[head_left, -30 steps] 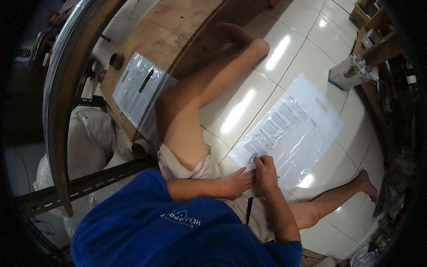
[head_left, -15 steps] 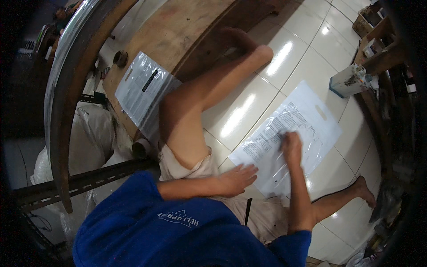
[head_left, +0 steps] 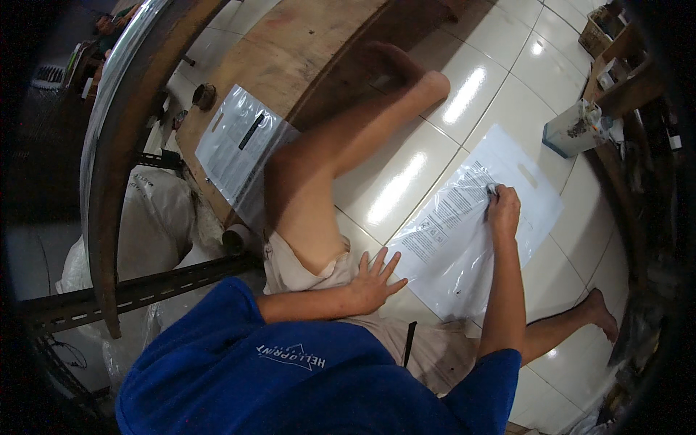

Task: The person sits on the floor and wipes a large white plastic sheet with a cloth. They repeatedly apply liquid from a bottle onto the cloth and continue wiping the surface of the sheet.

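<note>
I see a clear printed plastic bag (head_left: 475, 232) flat on the white tiled floor (head_left: 507, 94) at three o'clock, my left hand (head_left: 371, 279) spread open pinning its near corner so it stays taut. My right hand (head_left: 502, 210) is closed on a small dark tool, unidentifiable, pressed against the bag; my raised left knee (head_left: 293, 167) crowds eleven o'clock, beneath a second bag (head_left: 235, 148) on the wooden board (head_left: 290, 51).

Plenty of open tile floor (head_left: 507, 94) beyond the plastic bag (head_left: 471, 239). The raised knee (head_left: 290, 174) and low wooden bench (head_left: 304, 51) wall off the left, and a small box (head_left: 573, 130) sits just past the bag's far corner.
</note>
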`<control>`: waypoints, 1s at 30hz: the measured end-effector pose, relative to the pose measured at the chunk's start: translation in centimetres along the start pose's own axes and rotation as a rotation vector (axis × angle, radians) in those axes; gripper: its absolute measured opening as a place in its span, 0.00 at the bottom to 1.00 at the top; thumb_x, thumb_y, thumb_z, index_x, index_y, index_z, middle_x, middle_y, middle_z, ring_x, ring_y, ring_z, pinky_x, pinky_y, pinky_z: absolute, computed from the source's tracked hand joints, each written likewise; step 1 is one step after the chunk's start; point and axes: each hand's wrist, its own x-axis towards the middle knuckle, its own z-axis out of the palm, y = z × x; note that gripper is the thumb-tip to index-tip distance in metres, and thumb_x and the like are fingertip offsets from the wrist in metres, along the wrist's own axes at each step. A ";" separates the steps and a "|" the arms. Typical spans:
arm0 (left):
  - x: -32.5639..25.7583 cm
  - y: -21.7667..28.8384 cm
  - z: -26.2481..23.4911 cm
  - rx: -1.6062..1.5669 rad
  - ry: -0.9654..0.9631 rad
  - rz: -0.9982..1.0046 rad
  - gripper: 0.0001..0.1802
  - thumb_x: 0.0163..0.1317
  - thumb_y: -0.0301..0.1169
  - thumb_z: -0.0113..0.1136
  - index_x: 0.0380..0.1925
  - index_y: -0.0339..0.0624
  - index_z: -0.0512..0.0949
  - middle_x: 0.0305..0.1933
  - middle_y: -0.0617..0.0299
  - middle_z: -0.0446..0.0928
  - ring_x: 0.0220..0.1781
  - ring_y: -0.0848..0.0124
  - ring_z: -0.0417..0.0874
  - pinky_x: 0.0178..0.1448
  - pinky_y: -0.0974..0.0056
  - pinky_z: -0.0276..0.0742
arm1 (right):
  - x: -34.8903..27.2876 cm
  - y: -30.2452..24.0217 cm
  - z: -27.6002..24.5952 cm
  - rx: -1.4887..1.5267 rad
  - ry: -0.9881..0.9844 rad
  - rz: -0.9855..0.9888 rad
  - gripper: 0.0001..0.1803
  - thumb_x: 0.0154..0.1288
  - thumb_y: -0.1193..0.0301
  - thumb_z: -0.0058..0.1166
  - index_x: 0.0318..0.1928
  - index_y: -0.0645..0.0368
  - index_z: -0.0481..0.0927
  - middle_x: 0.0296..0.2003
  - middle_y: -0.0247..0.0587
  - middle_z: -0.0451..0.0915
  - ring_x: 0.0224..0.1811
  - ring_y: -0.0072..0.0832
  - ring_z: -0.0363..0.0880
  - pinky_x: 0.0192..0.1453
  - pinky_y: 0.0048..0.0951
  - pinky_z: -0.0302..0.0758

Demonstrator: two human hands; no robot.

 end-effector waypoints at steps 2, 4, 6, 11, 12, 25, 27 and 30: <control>0.0 -0.1 -1.2 -0.012 -0.080 0.002 0.31 0.63 0.41 0.52 0.68 0.63 0.64 0.76 0.36 0.40 0.75 0.33 0.44 0.64 0.26 0.54 | 0.0 -0.4 -0.4 0.033 -0.056 0.006 0.10 0.59 0.80 0.51 0.41 0.63 0.81 0.36 0.54 0.77 0.42 0.49 0.76 0.48 0.42 0.72; 0.2 -0.2 -1.2 -0.032 -0.108 -0.018 0.32 0.62 0.40 0.52 0.69 0.63 0.62 0.76 0.36 0.38 0.75 0.32 0.43 0.64 0.25 0.52 | -4.2 -1.3 1.3 0.212 -0.209 -0.028 0.09 0.59 0.79 0.50 0.41 0.63 0.80 0.36 0.52 0.77 0.42 0.48 0.75 0.49 0.42 0.72; 0.1 0.1 -1.1 -0.052 -0.133 -0.021 0.33 0.62 0.40 0.53 0.70 0.63 0.61 0.76 0.36 0.37 0.75 0.31 0.41 0.64 0.24 0.52 | -12.1 -1.7 5.1 0.452 -0.368 -0.141 0.11 0.61 0.74 0.49 0.44 0.64 0.76 0.42 0.53 0.76 0.50 0.47 0.73 0.56 0.40 0.69; 0.1 0.2 0.2 -0.015 -0.087 -0.038 0.34 0.62 0.39 0.53 0.70 0.63 0.61 0.76 0.36 0.37 0.75 0.31 0.38 0.62 0.23 0.54 | -15.1 -6.0 4.1 0.193 -0.385 -0.165 0.16 0.59 0.75 0.49 0.48 0.65 0.77 0.45 0.54 0.74 0.51 0.49 0.73 0.56 0.41 0.70; -0.1 0.3 0.1 -0.025 -0.125 -0.040 0.33 0.62 0.38 0.52 0.70 0.63 0.61 0.76 0.36 0.37 0.75 0.31 0.38 0.62 0.23 0.54 | -12.6 -5.1 4.0 0.131 -0.295 -0.197 0.15 0.57 0.77 0.48 0.45 0.64 0.78 0.43 0.54 0.75 0.48 0.48 0.73 0.53 0.42 0.71; 0.7 0.1 -0.8 -0.120 -0.162 -0.063 0.34 0.61 0.37 0.54 0.69 0.63 0.62 0.76 0.37 0.37 0.76 0.32 0.37 0.62 0.23 0.54 | -15.8 -6.8 4.3 0.135 -0.614 -0.322 0.20 0.56 0.80 0.49 0.51 0.59 0.76 0.50 0.51 0.74 0.55 0.48 0.72 0.58 0.44 0.73; 0.6 0.0 -0.8 -0.107 -0.144 -0.064 0.34 0.61 0.37 0.55 0.69 0.63 0.62 0.76 0.37 0.37 0.76 0.32 0.37 0.61 0.23 0.55 | -15.1 -8.7 3.6 0.106 -0.555 -0.298 0.17 0.54 0.79 0.51 0.47 0.60 0.78 0.47 0.52 0.74 0.51 0.47 0.73 0.55 0.42 0.74; 0.0 0.2 0.1 -0.069 -0.066 -0.057 0.34 0.61 0.38 0.55 0.69 0.63 0.63 0.76 0.36 0.37 0.75 0.32 0.38 0.61 0.23 0.56 | -11.3 -6.0 5.0 0.408 -0.326 0.050 0.12 0.53 0.80 0.50 0.40 0.62 0.79 0.41 0.53 0.76 0.45 0.48 0.73 0.50 0.43 0.73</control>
